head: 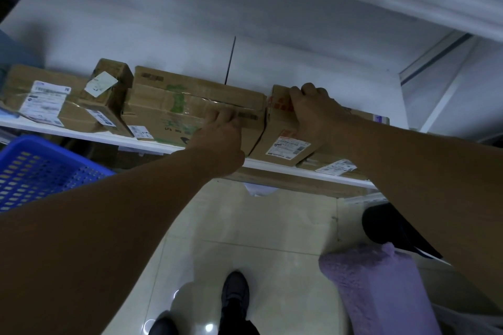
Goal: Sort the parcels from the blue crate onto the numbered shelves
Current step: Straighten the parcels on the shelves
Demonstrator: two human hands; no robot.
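A white shelf (152, 144) carries several cardboard parcels. My right hand (313, 109) grips the top of a small brown parcel (283, 141) with a white label and red print, standing at the shelf's front edge. My left hand (217, 130) rests with fingers curled against the front face of a long brown box with green print (174, 106), just left of that parcel. The blue crate (40, 171) with perforated walls is at the lower left, under the shelf edge.
More labelled boxes (46, 98) lie on the shelf to the left, one small box (109, 84) tilted on top. A flat parcel (337, 166) lies right of the held one. Below are a tiled floor, my shoe (235, 296), a purple bag (378, 288) and a dark object (386, 226).
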